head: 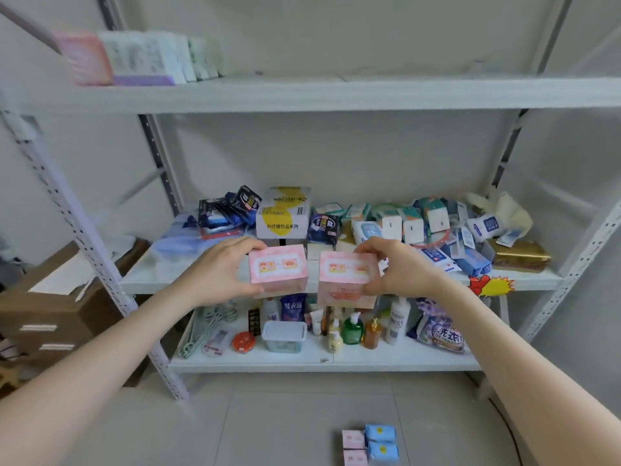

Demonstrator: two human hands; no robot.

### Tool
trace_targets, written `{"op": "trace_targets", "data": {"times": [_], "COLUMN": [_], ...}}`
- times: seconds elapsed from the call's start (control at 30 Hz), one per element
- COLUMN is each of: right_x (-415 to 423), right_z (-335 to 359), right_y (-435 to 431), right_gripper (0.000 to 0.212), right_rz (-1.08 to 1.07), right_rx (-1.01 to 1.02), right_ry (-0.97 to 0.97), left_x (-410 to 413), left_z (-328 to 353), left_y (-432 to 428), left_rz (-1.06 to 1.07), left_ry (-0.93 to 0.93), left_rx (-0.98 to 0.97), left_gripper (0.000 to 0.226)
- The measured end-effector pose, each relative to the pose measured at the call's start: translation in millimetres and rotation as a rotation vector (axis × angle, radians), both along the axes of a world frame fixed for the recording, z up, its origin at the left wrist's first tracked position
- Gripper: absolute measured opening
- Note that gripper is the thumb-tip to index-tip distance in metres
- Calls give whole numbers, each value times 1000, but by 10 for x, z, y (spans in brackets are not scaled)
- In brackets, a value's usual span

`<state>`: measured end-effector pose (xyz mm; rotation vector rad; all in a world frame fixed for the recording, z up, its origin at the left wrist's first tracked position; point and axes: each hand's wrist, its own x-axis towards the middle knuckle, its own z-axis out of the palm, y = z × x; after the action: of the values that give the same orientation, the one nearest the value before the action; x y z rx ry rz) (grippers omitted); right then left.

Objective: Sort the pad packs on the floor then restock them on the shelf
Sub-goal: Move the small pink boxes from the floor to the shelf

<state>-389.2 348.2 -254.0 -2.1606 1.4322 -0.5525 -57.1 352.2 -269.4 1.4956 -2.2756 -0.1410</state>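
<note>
Left pink pad pack [278, 269]: held aloft, face out, at the middle shelf [161, 280] edge.
Right pink pad pack [347, 277]: just beside it, tilted.
Floor: pink pad packs [353, 439] touching blue pad packs [380, 433].

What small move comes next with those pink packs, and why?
Probably set both on the middle shelf's bare front: the left hand grips the left pink pack, the right hand the right pink pack, just before it; floor packs wait.

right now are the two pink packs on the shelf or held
Held: left hand grips one pack, right hand the other pack, before the shelf edge.
</note>
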Motion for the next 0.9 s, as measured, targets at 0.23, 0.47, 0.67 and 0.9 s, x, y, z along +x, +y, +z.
{"op": "trace_targets", "data": {"times": [0.23, 0.47, 0.67, 0.9], "right_x": [379, 713, 899, 1018], "right_z": [766, 1329, 1745, 2102], "right_y": [30, -2, -171, -606], "right_gripper": [65, 64, 64, 57], "right_rz": [60, 100, 140, 182], "right_rx": [-133, -220, -277, -282], "right_ry": [13, 5, -65, -131], "left_x": [428, 774, 911, 980], "left_z": [827, 1476, 1972, 2538], "left_y": [163, 265, 102, -365], "left_rz": [10, 48, 66, 66], "left_ry": [6, -38, -24, 21], "left_rx": [-152, -290, -334, -319], "left_gripper": [67, 63, 70, 69]}}
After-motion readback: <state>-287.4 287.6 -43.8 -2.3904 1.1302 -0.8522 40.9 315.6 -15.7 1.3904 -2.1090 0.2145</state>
